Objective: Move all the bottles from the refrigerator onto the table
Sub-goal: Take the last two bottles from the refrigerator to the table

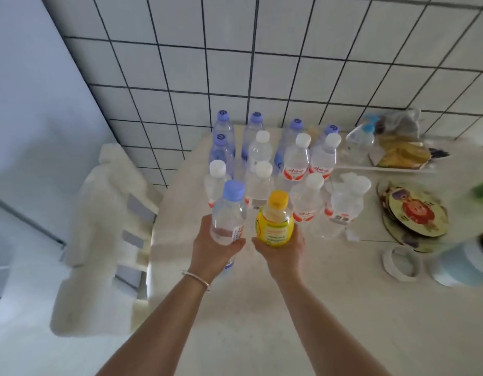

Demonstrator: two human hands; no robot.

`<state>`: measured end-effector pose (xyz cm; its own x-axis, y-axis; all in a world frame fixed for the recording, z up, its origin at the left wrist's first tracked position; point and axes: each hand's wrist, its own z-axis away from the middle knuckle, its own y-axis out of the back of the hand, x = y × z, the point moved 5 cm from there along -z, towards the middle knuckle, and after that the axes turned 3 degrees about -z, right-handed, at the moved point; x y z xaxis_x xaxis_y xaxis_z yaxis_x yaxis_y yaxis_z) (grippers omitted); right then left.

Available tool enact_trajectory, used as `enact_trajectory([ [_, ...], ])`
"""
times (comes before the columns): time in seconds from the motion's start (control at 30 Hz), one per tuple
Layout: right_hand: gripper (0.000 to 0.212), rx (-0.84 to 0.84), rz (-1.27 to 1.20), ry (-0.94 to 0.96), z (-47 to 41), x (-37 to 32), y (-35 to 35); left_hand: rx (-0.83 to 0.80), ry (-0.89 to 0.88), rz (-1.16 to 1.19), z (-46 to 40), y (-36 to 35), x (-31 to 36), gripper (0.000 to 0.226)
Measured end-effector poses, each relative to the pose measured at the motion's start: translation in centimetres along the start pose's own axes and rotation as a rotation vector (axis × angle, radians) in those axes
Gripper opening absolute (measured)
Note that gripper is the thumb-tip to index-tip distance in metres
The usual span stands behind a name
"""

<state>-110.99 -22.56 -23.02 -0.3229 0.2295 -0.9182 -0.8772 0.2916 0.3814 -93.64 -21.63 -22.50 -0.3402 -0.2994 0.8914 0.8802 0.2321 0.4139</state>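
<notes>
Clear bottle, blue cap (229, 213): upright, held above the near edge of the bottle cluster (278, 164), just left of the yellow one. Yellow bottle, yellow cap (274, 221): upright, held, label facing the camera. Cluster: clear water bottles, all upright, standing on the pale bench (330, 308) just behind the yellow bottle; blue-capped ones farthest back, white-capped with red labels nearer.

Two bare forearms are seen, with no sleeves in view. A thin, pale bracelet (196, 278) is worn on the left wrist, just below the left hand (213, 248). Nothing is worn on the right wrist or on the right hand (282, 252).
</notes>
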Motion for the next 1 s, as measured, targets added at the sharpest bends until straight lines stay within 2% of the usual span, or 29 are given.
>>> enact_trajectory([
  [0.2,0.071,0.026,0.034,-0.024,-1.7,1.7,-1.7,0.082,-0.029,-0.062,-2.4,-1.0,-0.5,0.069],
  [0.4,0.070,0.039,0.069,-0.036,-2.1,3.7,-2.2,0.139,0.005,-0.085,-2.6,-1.4,-2.3,0.072],
  [0.7,0.072,-0.010,0.094,-0.028,-2.0,4.0,-2.0,0.105,0.019,-0.141,-2.9,-2.0,-2.6,0.075],
  [0.8,0.072,-0.073,0.081,-0.049,-2.0,4.3,-2.2,0.064,0.002,-0.158,-2.7,-2.0,-2.4,0.078],
  [0.9,0.081,-0.164,0.080,-0.059,-1.6,4.3,-1.7,0.079,-0.053,-0.091,-1.5,-1.1,-1.8,0.085],
  [1.0,0.096,-0.098,0.108,0.026,0.4,3.3,0.9,0.235,-0.052,0.030,1.2,1.6,-0.7,0.086],
])
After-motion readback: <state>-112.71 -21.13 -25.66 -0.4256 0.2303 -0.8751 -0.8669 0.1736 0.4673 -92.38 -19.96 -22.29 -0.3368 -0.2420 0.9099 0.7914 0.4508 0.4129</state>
